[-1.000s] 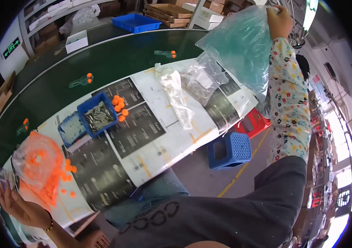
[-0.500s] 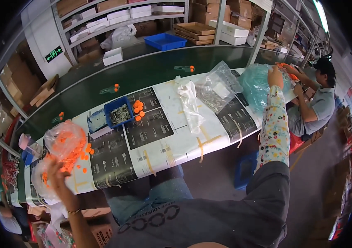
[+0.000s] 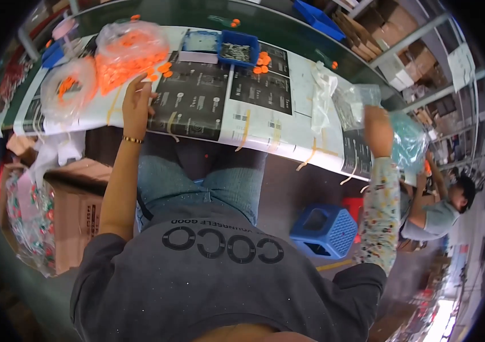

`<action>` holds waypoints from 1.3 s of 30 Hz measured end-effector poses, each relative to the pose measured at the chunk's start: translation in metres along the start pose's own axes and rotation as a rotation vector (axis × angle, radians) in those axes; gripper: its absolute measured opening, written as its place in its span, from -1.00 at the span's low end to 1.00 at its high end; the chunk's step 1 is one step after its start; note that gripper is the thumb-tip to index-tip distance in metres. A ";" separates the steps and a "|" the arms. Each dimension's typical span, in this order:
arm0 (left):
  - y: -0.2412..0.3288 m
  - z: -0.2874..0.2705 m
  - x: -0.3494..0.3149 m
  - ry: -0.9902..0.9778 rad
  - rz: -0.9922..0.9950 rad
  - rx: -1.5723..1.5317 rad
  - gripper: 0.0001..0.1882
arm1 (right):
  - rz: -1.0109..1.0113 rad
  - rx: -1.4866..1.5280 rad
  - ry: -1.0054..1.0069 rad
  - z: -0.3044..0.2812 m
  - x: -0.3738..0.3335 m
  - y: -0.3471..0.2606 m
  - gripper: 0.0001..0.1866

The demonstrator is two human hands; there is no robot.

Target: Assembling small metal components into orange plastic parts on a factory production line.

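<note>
My left hand hangs over the near edge of the covered table, fingers apart and nothing visible in them. Just beyond it, loose orange caps lie beside a clear plastic bag heaped with more of them. To its left sits a second clear bag with a few orange caps inside. My right hand is raised at the table's right end, blurred, its fingers hidden behind its back. Near it are a clear bag of small metal parts and a crumpled teal plastic bag.
A blue tray of small metal parts stands at the table's back, with orange caps beside it. A white plastic bag lies farther right. Below are a blue stool and a carton. A co-worker sits at right.
The view has tilted down and shifted left. My left hand has moved from over the orange caps to their right, near the table edge. My right hand has drawn back from the teal bag.
</note>
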State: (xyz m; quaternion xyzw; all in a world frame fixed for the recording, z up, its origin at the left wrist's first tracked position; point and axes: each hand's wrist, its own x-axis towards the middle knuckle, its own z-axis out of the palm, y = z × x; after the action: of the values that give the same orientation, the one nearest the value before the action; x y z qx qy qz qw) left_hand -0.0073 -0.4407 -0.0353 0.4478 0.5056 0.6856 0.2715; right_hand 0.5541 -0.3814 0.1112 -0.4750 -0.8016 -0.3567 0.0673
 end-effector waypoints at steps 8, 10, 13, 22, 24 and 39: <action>-0.001 -0.026 0.002 -0.135 -0.128 -0.268 -0.63 | -0.210 0.478 0.046 -0.030 0.059 -0.189 -0.87; -0.002 -0.029 0.003 -0.155 -0.125 -0.297 -0.63 | -0.239 0.506 0.020 -0.025 0.062 -0.207 -0.87; -0.003 -0.027 0.005 -0.122 -0.113 -0.413 -0.66 | -0.247 0.549 -0.014 -0.015 0.058 -0.225 -0.87; -0.012 0.004 -0.020 -0.085 0.301 0.462 -0.61 | 0.093 0.756 0.047 0.013 0.039 -0.255 -0.87; -0.009 0.005 -0.022 -0.088 0.363 0.571 -0.59 | 0.097 0.791 0.060 0.010 0.054 -0.256 -0.87; 0.000 0.004 -0.022 0.011 0.368 0.526 -0.62 | -0.133 1.003 0.049 0.023 0.113 -0.273 -0.85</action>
State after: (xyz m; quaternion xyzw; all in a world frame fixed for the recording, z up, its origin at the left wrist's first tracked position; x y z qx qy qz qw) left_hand 0.0060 -0.4570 -0.0424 0.5829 0.5776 0.5713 0.0153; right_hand 0.2775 -0.3662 0.0060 -0.3235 -0.9010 0.0576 0.2832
